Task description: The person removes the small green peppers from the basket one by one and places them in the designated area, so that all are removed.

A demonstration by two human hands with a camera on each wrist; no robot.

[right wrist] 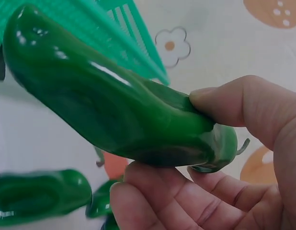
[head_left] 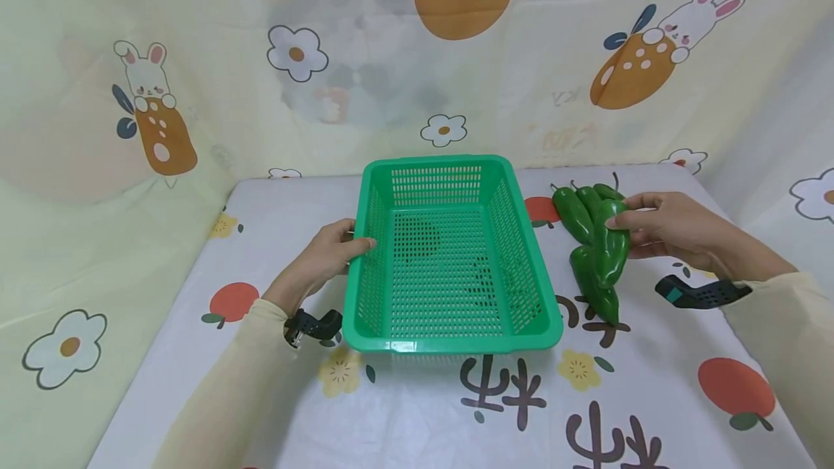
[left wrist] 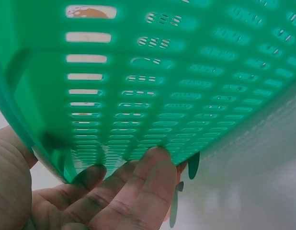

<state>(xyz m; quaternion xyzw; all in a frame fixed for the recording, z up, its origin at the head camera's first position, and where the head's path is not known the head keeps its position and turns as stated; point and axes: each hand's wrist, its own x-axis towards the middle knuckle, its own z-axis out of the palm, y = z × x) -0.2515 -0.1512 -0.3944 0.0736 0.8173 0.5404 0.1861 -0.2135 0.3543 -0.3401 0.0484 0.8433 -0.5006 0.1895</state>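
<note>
A green plastic basket [head_left: 449, 344] with slotted walls stands in the middle of the table, nothing inside it. My left hand [head_left: 328, 255] grips its left rim, thumb over the edge; in the left wrist view the fingers [left wrist: 148, 191] lie against the outer wall. To the right of the basket, my right hand [head_left: 664, 226] pinches a glossy green pepper [right wrist: 105, 105] between thumb and fingers. In the head view that pepper overlaps several other green peppers [head_left: 573, 214]. One more pepper [head_left: 593, 284] lies below them, nearer the front.
A white patterned cloth [head_left: 404, 418] covers the table. Cream printed curtains [head_left: 365, 93] hang behind and at both sides. Dark wrist straps [head_left: 700, 294] sit on both forearms.
</note>
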